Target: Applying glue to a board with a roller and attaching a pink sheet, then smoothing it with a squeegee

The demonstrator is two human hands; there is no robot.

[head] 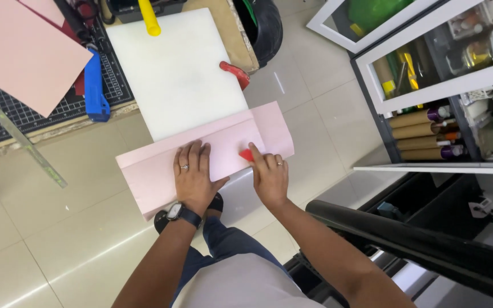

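Hands press a folded sheet of pale pink paper [161,174] hanging over the near edge of a smooth white rectangular board [172,68]. The left hand [192,177] lies flat, fingers spread; the right hand [269,177] pinches a small red plastic tool [247,154] against the crease. Glossy beige floor tiles [58,245] lie below.

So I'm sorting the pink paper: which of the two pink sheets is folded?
The pink sheet under both hands, left hand and right hand, carries a long crease. The other pink sheet lies flat on the cutting mat.
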